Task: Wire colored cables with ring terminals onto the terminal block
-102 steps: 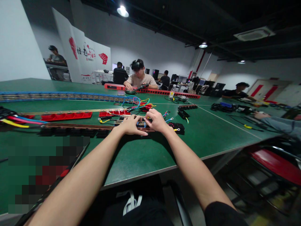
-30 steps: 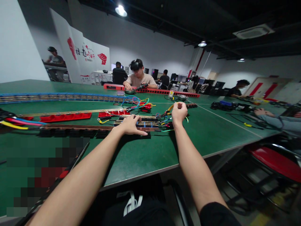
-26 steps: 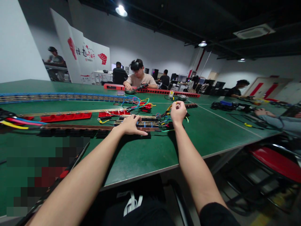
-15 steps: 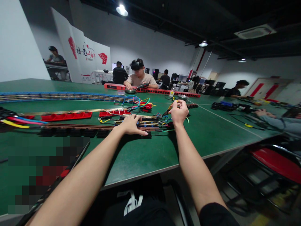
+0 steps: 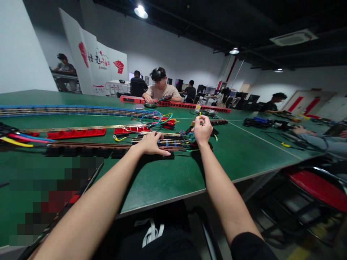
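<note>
The short rail section [image 5: 173,143], with blue spacers between its thin bars, lies on the green bench [image 5: 162,180] in front of the person, its long axis running left to right across the view. The left hand [image 5: 148,143] is the nearer one — it lies over the section, fingers and thumb spread wide, the thumb reaching towards the near edge. What the fingertips press on the far side cannot be told.

The right hand [image 5: 202,129] is off the section's right end, a little farther from the body than the bars. Its thumb and fingers are pinched narrow around a small yellow piece [image 5: 200,116]; whether that is a wire end or something else is too small to tell. The section's right end and its thin wires lie between the two hands, with a green wire [image 5: 193,150] trailing just on the near side of the right hand.

Brown rails [image 5: 81,145] stretch away to the left, roughly in line with the section. Beyond them are a red tray [image 5: 77,134] and a yellow wire [image 5: 121,139] with a ring end, while looped coloured wires [image 5: 162,118] sit past the left hand — apart from its fingers.
</note>
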`<state>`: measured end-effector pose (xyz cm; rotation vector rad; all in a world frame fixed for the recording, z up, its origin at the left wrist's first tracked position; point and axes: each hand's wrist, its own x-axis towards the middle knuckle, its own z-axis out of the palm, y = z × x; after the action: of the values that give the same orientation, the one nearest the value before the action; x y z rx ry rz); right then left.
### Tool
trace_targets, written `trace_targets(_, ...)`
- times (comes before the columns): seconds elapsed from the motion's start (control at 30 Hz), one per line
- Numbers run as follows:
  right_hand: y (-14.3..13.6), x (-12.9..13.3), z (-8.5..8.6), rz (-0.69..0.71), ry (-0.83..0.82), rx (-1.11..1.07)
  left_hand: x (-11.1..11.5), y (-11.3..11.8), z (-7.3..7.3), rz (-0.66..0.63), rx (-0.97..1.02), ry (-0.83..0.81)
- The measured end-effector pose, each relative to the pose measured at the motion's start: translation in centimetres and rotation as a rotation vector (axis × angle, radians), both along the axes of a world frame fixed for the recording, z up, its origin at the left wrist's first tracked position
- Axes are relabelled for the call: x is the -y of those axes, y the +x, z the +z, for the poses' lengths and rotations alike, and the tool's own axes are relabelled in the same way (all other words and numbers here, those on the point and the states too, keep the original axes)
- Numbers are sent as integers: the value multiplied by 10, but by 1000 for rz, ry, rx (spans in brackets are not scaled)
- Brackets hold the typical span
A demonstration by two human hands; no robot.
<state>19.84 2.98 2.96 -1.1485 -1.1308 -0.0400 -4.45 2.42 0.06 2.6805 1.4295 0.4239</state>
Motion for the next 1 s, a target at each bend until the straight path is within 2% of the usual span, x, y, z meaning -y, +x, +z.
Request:
trace_targets(0.23, 5, -3, 1, 94, -22, -12, -1, 0, -1, -6, 6, -1)
trace_targets(0.43, 13, -8, 2, 76, -49, -68, 1, 0, 1, -2, 8, -13)
trace_targets(0.63, 18, -14, 3, 132, -81, -68, 1, 0, 1, 5, -2, -16)
trace_targets(1.0, 14, -9, 9, 24, -112, -41, -2, 0, -1, -11, 1, -2)
